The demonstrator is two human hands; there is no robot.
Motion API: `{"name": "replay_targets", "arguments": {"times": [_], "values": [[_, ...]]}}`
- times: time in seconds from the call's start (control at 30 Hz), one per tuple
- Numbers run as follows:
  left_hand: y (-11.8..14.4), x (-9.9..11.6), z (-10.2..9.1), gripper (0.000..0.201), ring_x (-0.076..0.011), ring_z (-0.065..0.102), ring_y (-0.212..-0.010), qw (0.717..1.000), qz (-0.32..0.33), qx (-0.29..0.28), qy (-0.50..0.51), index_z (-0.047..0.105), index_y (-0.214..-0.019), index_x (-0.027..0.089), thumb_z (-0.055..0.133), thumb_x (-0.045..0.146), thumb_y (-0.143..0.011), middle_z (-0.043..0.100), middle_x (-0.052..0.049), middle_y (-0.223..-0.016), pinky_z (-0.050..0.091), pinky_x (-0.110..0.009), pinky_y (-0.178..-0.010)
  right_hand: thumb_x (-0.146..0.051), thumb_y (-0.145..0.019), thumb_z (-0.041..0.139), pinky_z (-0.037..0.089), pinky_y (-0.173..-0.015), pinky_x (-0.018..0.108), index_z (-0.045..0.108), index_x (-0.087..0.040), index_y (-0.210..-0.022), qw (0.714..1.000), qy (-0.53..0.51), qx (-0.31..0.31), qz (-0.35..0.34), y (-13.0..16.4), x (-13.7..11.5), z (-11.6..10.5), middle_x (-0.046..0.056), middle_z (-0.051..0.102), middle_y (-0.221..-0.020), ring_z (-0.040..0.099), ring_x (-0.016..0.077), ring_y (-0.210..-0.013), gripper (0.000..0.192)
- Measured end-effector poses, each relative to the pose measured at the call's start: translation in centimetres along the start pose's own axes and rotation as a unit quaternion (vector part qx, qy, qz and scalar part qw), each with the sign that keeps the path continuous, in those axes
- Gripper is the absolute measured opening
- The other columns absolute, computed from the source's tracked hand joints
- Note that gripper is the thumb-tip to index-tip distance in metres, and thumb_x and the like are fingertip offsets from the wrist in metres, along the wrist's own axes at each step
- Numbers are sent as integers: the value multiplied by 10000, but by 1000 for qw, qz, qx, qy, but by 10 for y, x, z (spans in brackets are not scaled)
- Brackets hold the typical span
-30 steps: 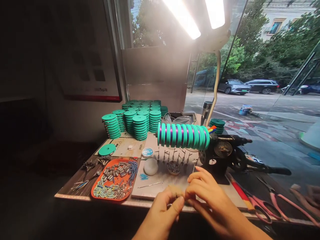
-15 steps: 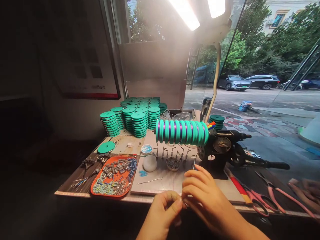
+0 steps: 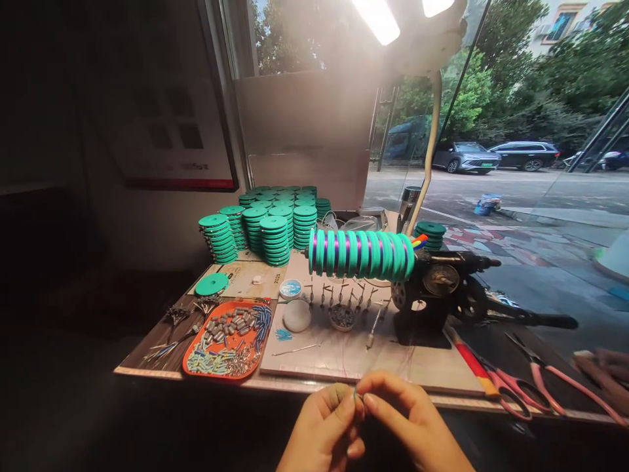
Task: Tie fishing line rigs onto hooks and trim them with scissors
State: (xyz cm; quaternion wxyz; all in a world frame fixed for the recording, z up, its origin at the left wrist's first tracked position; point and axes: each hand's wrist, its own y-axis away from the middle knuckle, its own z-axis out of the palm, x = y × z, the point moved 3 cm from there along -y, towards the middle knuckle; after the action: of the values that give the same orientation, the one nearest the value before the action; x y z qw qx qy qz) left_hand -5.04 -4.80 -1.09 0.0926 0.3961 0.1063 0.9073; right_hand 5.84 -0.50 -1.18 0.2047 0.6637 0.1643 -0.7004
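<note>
My left hand point(image 3: 324, 423) is closed in a pinch at the table's front edge. A thin bluish piece point(image 3: 354, 393), too small to name, shows at its fingertips. My right hand point(image 3: 405, 413) meets it there, thumb and forefinger pinched together; what they grip is hidden. Beyond the hands, a row of green foam line spools point(image 3: 361, 255) wound with purple line sits on the shaft of a black hand-cranked winder point(image 3: 437, 282). Small metal fittings point(image 3: 341, 295) hang below the spools. A thin spring-like rod point(image 3: 376, 326) with a pale tip slants down near the winder.
An orange tray point(image 3: 228, 373) holds metal weights and small coloured tubes. Stacks of green spools point(image 3: 275, 239) stand behind it. A white round lid point(image 3: 297, 316) and a bowl of small parts point(image 3: 342, 317) are mid-table. Scissors point(image 3: 515, 396) and pliers point(image 3: 540, 377) lie right; another person's hand point(image 3: 602, 373) shows beyond.
My right hand has come down from beside the spring-like rod, its raised fingers now curled in to meet my left fingertips. The rod's pale lower end is now uncovered. The view has shifted slightly.
</note>
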Motion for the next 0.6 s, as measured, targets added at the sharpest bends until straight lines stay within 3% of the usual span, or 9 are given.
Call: {"name": "replay_targets", "arguments": {"times": [0.13, 0.3, 0.6], "values": [[-1, 0, -1, 334, -23, 291, -451, 1000, 11, 2, -11, 628, -592, 104, 775, 403, -578, 392, 50, -528, 249, -149, -424, -424, -703, 655, 441, -625, 259, 601, -181, -762, 994, -76, -66, 32, -10, -3, 2, -5, 616, -668, 586, 148, -656, 256], [-3, -3, -5, 347, -25, 263, -436, 999, 18, 1, -35, 625, -602, 116, 753, 439, -594, 370, 62, -504, 246, -155, -419, -385, -698, 674, 405, -608, 222, 598, -160, -694, 995, -70, -62, 38, -14, -6, 2, -34, 569, -578, 525, 105, -585, 238], [-2, -4, -7, 360, -23, 258, -422, 998, 33, 11, -45, 590, -568, 123, 740, 449, -606, 336, 74, -483, 239, -158, -423, -400, -737, 640, 419, -582, 220, 567, -170, -737, 990, -117, -69, 39, -10, -2, 8, -34, 538, -621, 534, 106, -599, 241]]}}
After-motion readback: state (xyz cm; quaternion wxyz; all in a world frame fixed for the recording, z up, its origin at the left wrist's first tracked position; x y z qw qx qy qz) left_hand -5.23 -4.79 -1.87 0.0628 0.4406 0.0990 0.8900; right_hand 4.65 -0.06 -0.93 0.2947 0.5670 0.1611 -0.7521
